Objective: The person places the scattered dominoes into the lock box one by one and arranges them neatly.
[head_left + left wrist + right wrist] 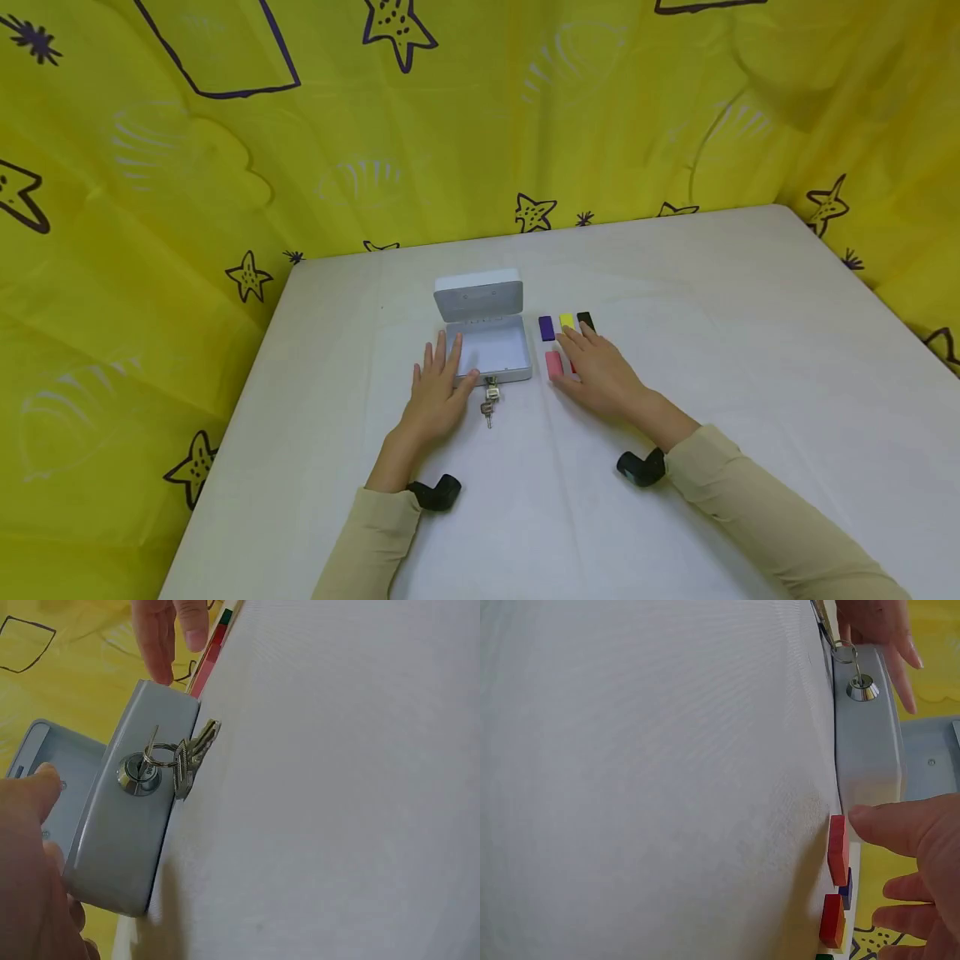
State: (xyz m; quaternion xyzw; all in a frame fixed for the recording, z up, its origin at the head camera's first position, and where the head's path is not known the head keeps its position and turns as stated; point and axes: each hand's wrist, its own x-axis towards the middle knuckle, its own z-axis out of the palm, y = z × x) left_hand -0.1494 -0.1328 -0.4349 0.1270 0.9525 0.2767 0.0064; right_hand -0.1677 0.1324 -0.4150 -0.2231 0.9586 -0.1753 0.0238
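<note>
The grey box stands with its lid raised, keys at its round silver lock. Left hand and right hand have widely spread fingers

On the white table, silver metal keys hang before the grey rectangular metal box. To its right lies a pink rectangular block; behind that, purple, yellow and black rectangular blocks run left to right.

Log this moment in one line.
left hand: at left side of box | right hand: over blocks | lid: open | keys: hanging at lock
</note>
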